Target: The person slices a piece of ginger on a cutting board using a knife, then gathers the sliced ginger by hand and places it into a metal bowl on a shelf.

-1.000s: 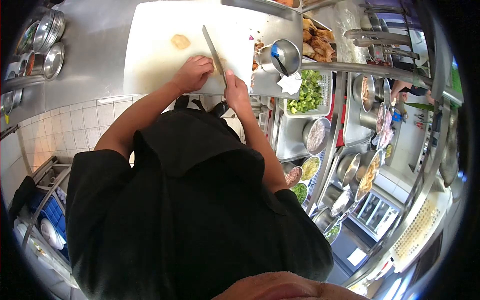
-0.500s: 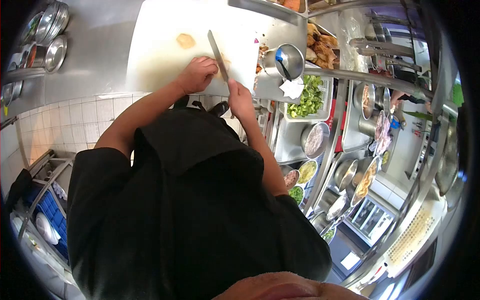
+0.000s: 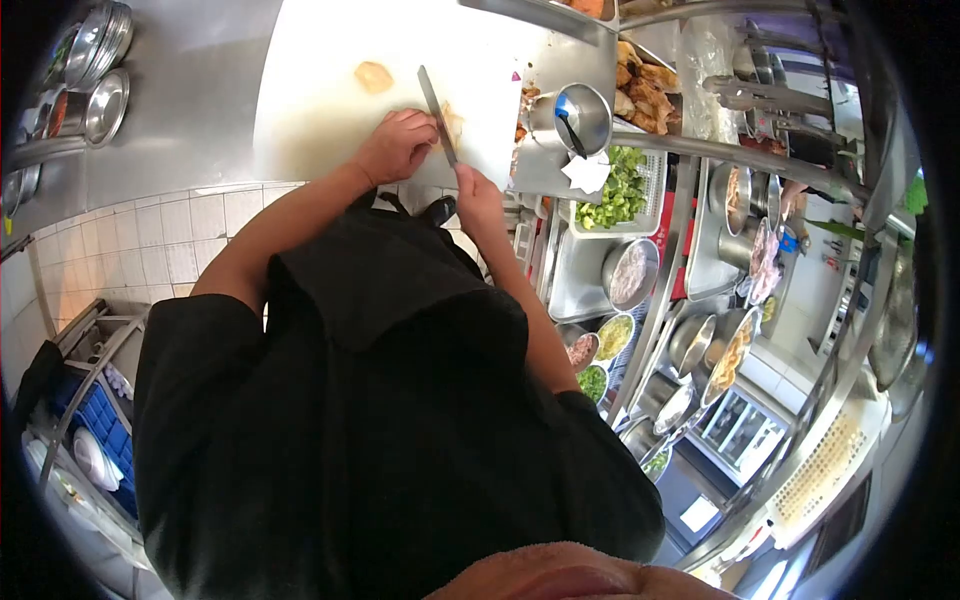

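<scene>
My right hand (image 3: 481, 203) grips a kitchen knife (image 3: 436, 108) by its handle, with the long blade pointing up the white cutting board (image 3: 320, 95). To the left of the blade, my left hand (image 3: 397, 145) is closed, its curled fingertips right at the blade's side. Whatever lies under those fingers is hidden, and I cannot tell what it is. Thin pale slices (image 3: 453, 125) lie along the blade's right side. Farther up the board rests a pale, rounded piece of food (image 3: 373, 77), apart from both hands.
Right of the board stands a metal pot (image 3: 583, 120) holding a blue-and-black utensil. Beyond are a basket of chopped greens (image 3: 618, 195), a tray of browned meat (image 3: 648, 100) and a metal rail (image 3: 745, 152). Stacked metal bowls (image 3: 100, 50) stand at the far left.
The knife's blade has shifted slightly left and down toward my left hand's fingers, and more of the pale slices shows on its right. The left hand has barely moved.
</scene>
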Demonstrator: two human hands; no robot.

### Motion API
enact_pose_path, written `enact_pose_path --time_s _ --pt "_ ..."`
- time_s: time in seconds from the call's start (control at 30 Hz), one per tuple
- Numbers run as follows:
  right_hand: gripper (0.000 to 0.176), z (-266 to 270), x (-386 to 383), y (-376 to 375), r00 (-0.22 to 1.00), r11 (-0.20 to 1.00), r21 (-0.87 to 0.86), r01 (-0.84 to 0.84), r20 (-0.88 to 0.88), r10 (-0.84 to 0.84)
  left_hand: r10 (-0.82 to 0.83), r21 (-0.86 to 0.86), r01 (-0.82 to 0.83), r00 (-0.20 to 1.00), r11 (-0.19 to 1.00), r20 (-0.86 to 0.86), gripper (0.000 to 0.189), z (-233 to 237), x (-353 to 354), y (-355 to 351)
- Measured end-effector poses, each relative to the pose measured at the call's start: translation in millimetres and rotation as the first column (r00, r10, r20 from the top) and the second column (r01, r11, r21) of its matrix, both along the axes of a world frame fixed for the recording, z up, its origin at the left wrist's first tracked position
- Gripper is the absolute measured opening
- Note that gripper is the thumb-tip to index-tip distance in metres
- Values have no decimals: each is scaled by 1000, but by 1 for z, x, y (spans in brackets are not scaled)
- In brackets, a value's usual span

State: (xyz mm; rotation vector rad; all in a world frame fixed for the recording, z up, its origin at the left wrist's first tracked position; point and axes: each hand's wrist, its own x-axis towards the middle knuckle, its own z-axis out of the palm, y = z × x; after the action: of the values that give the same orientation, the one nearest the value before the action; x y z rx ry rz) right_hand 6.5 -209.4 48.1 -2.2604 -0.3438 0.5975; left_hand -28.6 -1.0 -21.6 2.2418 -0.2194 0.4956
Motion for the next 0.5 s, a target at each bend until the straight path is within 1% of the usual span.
enact_pose_path --time_s 0.07,0.13,0.17,0.27,0.3,0.37,0.43,0.5 --pt "49 -10 12 17 1000 999 -45 -20 -5 20 2 22 -1 1000 1000 -28 14 -1 0 -1" --pt "49 -6 24 33 999 995 -90 -34 -31 31 -9 33 11 999 999 -38 14 -2 -1 1" --pt "51 -3 26 34 999 997 -73 -21 -42 18 -12 38 13 999 999 -41 14 -1 1 1" --pt "53 9 22 12 984 995 -100 -14 -177 -3 -5 22 5 1000 1000 -6 12 -4 0 1" --pt "53 9 13 2 983 998 -56 36 -178 -45 4 20 -4 1000 1000 3 12 -3 -2 1" --pt "53 2 6 1 992 999 -33 0 -122 -4 11 12 -11 1000 1000 23 12 -2 -2 -1" --pt "53 -2 1 4 998 1000 -26 -8 -61 6 -1 28 1 1000 1000 -17 15 -6 -2 -1" --pt "53 -13 12 24 1000 1000 -24 -6 6 6 -9 61 12 999 998 -43 17 -5 -2 2"
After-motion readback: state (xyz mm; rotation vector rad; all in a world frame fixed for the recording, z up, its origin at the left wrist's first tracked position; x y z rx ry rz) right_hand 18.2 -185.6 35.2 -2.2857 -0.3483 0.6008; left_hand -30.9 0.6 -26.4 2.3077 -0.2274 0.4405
